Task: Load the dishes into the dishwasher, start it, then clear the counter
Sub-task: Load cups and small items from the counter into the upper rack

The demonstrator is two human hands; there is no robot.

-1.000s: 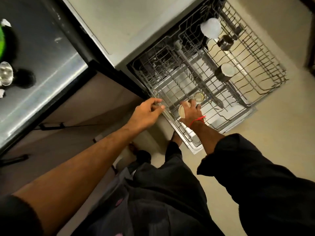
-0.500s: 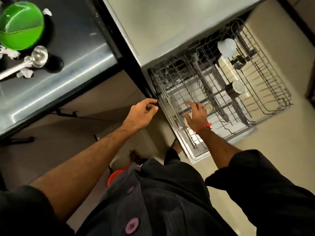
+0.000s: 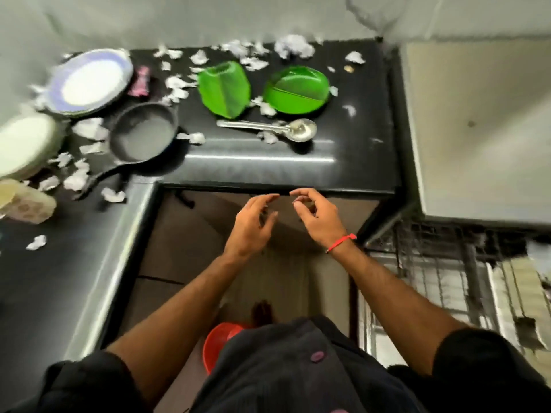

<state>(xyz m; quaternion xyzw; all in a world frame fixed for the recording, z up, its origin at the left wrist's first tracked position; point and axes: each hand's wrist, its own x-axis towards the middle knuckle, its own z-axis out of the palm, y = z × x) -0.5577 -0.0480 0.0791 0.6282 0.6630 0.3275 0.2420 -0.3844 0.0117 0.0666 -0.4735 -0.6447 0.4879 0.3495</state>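
Black and glossy, the stone worktop (image 3: 268, 171) lies ahead, littered with crumpled white paper scraps (image 3: 293, 46). My left hand (image 3: 253, 225) and right hand (image 3: 317, 217) hover side by side just below its front edge, each grip loose, fingers lightly curled, holding nothing. Up on the worktop: two bright green plastic dishes (image 3: 296, 90) side by side, a steel ladle (image 3: 298, 129) in front of them, a dark frying pan (image 3: 141, 132) and stacked white plates (image 3: 89, 81) to the left. At lower right, the wire dishwasher rack (image 3: 447, 281) stands pulled out.
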